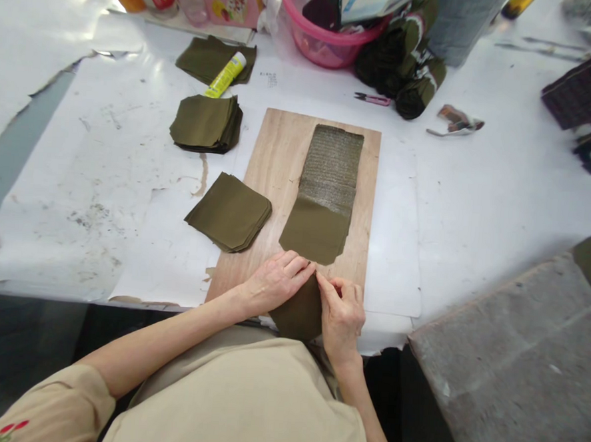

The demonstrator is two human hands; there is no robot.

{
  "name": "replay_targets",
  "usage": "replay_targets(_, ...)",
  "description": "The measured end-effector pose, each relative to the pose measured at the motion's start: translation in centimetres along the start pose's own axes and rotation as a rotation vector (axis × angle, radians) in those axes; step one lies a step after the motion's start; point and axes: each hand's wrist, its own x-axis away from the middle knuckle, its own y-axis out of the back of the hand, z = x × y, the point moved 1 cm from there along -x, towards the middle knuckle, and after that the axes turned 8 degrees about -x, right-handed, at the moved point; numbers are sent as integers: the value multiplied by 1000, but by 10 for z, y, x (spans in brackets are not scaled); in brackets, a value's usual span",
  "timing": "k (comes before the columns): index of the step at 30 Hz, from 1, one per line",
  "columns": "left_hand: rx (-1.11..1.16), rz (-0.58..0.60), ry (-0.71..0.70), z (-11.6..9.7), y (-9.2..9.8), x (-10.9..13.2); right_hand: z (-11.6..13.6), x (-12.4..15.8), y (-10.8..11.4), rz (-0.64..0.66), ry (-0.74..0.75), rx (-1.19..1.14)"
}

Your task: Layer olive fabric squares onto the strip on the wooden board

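Note:
A dark olive fabric piece point(300, 311) lies at the near edge of a wooden board point(274, 160), its lower part reaching toward my lap. My left hand point(279, 280) has its fingers pressed together on the piece's upper edge. From the other side, my right hand point(343, 310) pinches that edge with thumb and forefinger. The two sets of fingertips nearly meet and hide part of the edge. Just beyond them on the board are overlapping olive fabric pieces point(320, 229), the farther part grey and shiny.
A fabric stack point(230, 214) overlaps the board's left side. Farther back are another stack point(204, 122), more fabric point(198, 58) under a yellow tube point(225, 75), pink thread snips point(373, 99), dark yarn bundles point(416, 92) and a pink basket point(330, 50). A grey surface point(517, 354) stands at right.

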Motion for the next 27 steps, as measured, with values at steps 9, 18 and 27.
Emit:
replay_targets(9, -3, 27, 47, 0, -1, 2, 0, 1, -2, -12, -8, -11)
replay_targets(18, -59, -114, -13, 2, 1, 6, 1, 0, 0, 11, -9, -16)
replay_targets(27, -88, -35, -136, -1, 1, 4, -3, 0, 5, 11, -7, -100)
